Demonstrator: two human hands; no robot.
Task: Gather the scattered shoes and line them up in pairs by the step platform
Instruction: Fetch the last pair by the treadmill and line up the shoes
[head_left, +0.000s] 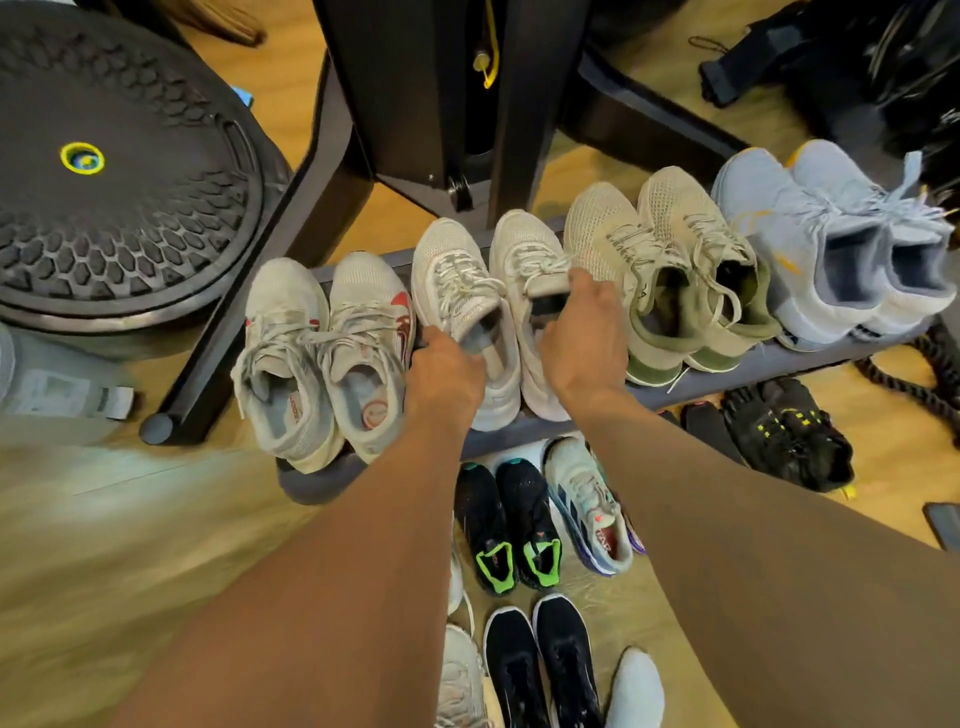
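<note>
A grey step platform (769, 366) carries a row of shoe pairs, toes pointing away. In the middle stands a cream pair: my left hand (441, 376) grips the collar of its left shoe (457, 280), and my right hand (584, 332) grips the collar of its right shoe (524, 260). A white pair with red marks (322, 343) stands to the left. A beige pair with olive heels (670, 265) and a light blue pair (831, 234) stand to the right.
On the wood floor in front of the platform lie black shoes with green tongues (511, 525), a white and purple trainer (589, 504), a black pair (540, 665) and black shoes with yellow marks (779, 431). A black balance dome (104, 171) sits left, a machine frame (415, 88) behind.
</note>
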